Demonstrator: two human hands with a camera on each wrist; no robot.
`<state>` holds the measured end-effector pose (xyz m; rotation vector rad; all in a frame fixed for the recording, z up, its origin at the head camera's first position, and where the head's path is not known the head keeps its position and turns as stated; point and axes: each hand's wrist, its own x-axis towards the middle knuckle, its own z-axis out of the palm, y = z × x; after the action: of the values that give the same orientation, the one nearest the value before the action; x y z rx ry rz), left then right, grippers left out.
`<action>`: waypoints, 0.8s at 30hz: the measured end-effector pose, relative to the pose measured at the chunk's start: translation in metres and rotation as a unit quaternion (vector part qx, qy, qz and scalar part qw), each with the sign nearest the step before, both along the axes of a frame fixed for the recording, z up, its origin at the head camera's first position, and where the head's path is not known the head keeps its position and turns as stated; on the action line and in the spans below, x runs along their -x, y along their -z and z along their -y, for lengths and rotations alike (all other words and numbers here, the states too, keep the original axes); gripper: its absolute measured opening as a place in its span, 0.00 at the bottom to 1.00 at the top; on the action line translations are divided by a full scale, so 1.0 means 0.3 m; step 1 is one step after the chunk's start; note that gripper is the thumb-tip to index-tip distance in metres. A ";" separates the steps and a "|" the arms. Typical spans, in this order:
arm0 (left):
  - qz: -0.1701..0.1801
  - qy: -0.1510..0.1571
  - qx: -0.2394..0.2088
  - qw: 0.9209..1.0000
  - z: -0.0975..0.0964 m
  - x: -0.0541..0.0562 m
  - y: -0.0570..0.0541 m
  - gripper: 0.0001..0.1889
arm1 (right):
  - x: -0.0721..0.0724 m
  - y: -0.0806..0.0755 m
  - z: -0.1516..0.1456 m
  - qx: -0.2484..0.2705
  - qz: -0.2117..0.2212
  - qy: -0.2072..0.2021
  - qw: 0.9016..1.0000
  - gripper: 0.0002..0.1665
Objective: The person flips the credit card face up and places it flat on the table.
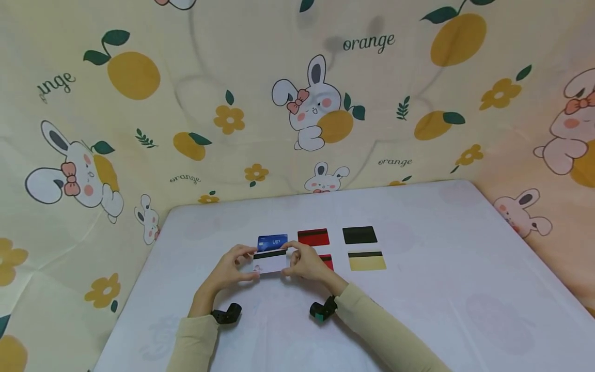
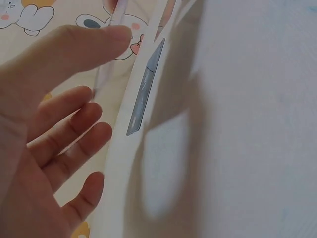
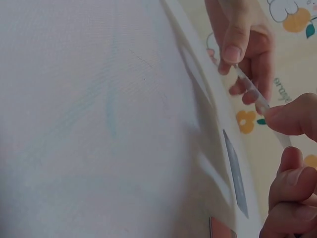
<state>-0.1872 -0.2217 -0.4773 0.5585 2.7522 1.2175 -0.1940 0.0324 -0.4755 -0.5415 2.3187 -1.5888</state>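
Both hands hold a white card [image 1: 269, 262] with a black magnetic stripe, raised off the table. My left hand [image 1: 229, 268] pinches its left end between thumb and fingers, and my right hand [image 1: 308, 263] pinches the right end. From the right wrist view, the white card [image 3: 253, 92] appears edge-on between the two hands, above the table. Just behind it lies a blue card [image 1: 272, 241] marked VIP, its lower part hidden. In the left wrist view, that blue card [image 2: 145, 96] lies flat on the table below my left fingers.
Right of the hands lie a red card [image 1: 313, 237] with a dark stripe, another red card [image 1: 328, 261] partly behind my right hand, a black card [image 1: 360, 235] and a gold card [image 1: 367, 262]. They rest on a white-covered table [image 1: 427, 289] before a patterned cloth backdrop [image 1: 260, 62].
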 end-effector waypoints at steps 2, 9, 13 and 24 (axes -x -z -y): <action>-0.008 0.002 -0.008 1.000 -0.003 0.000 -0.002 0.34 | -0.001 -0.003 0.003 -0.007 -0.006 0.005 1.000 0.32; -0.034 0.023 -0.018 0.999 -0.030 -0.005 -0.008 0.35 | -0.005 -0.010 0.020 -0.043 -0.022 0.013 0.999 0.31; -0.041 0.038 -0.024 0.998 -0.053 -0.007 -0.011 0.35 | -0.004 -0.018 0.027 -0.064 -0.032 0.013 0.997 0.31; -0.045 0.058 -0.017 0.997 -0.110 -0.009 -0.016 0.34 | -0.016 -0.053 0.030 -0.092 -0.066 0.000 0.994 0.31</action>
<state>-0.1847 -0.1889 -0.4725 0.7829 2.7312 1.2444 -0.1892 0.0233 -0.4597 -0.6197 2.5281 -1.3583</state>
